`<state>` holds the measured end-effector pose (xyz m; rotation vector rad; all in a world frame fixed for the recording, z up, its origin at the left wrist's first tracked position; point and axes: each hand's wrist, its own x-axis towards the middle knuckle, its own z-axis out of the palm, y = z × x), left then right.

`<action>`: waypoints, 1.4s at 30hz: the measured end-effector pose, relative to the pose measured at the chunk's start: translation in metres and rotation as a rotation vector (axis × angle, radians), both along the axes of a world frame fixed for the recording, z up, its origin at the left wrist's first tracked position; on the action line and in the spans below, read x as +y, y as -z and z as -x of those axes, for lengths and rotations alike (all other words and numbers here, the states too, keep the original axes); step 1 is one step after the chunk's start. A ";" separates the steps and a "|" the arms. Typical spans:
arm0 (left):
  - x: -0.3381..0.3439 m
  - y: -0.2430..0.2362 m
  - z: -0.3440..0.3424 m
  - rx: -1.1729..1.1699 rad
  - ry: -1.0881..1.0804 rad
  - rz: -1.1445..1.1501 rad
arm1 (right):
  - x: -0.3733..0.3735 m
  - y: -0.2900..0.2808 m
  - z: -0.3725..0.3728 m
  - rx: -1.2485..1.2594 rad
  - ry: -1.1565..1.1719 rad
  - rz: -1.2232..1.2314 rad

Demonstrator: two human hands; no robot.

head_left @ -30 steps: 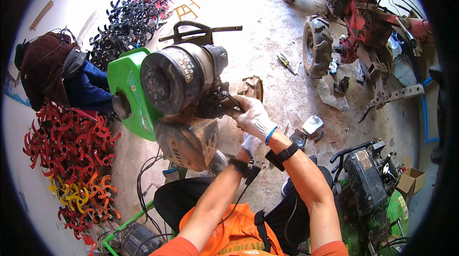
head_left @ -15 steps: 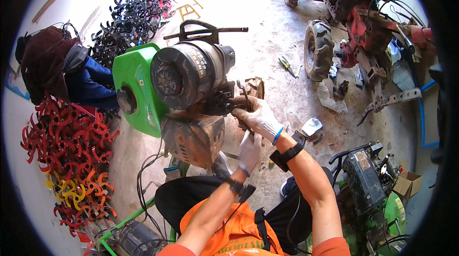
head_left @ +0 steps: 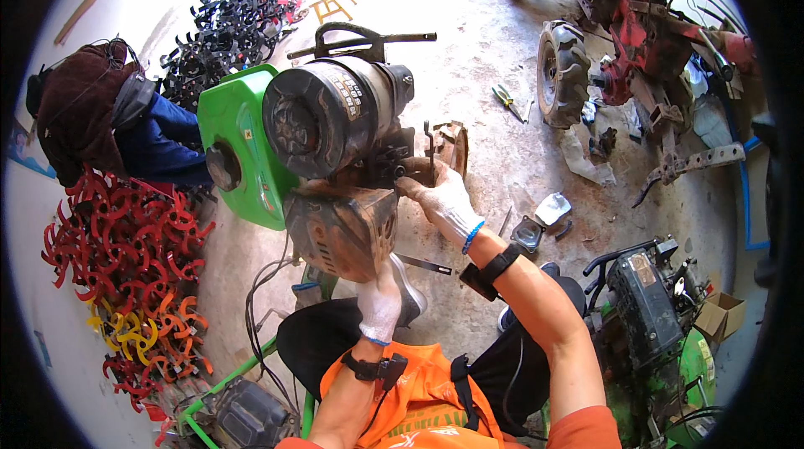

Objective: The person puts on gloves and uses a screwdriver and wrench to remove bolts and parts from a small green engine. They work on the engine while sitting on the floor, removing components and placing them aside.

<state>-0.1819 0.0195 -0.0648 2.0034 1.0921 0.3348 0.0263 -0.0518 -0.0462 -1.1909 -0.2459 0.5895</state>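
Note:
Before me stands a small engine with a green fuel tank (head_left: pixel 243 147), a round black air cleaner (head_left: pixel 310 118) and a dirty, rust-stained muffler cover (head_left: pixel 339 235). My right hand (head_left: pixel 441 200), in a white knit glove soiled at the fingers, is at the engine's right side, just below a thin bent metal lever (head_left: pixel 430 143). Its fingers are curled in; what lies between them is hidden. My left hand (head_left: pixel 381 302), also gloved, reaches up against the lower edge of the muffler cover, which hides its fingertips.
Red, orange and yellow curved tiller blades (head_left: pixel 126 256) and black ones (head_left: pixel 226 30) lie heaped at left, beside a bent-over person (head_left: pixel 92 118). Pliers (head_left: pixel 508 101) lie on the floor. A red machine with a tyre (head_left: pixel 563 74) stands far right, a green-black engine (head_left: pixel 641 311) near right.
My left hand has moved left and down, from beside the right hand to the muffler cover's underside. The right hand stays by the lever, slightly lower. The view has shifted a little.

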 end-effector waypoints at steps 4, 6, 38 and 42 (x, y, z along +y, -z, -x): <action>-0.005 0.026 -0.014 -0.247 0.173 -0.316 | -0.003 -0.002 -0.001 -0.066 0.030 0.131; -0.012 0.045 -0.026 0.043 0.142 -0.264 | -0.007 -0.002 -0.004 -0.114 0.019 0.130; -0.010 -0.003 -0.005 -0.214 0.173 -0.148 | 0.006 0.011 0.000 -0.141 0.064 0.098; -0.002 0.015 0.002 -0.207 0.110 -0.035 | 0.004 0.001 0.002 -0.351 0.105 0.210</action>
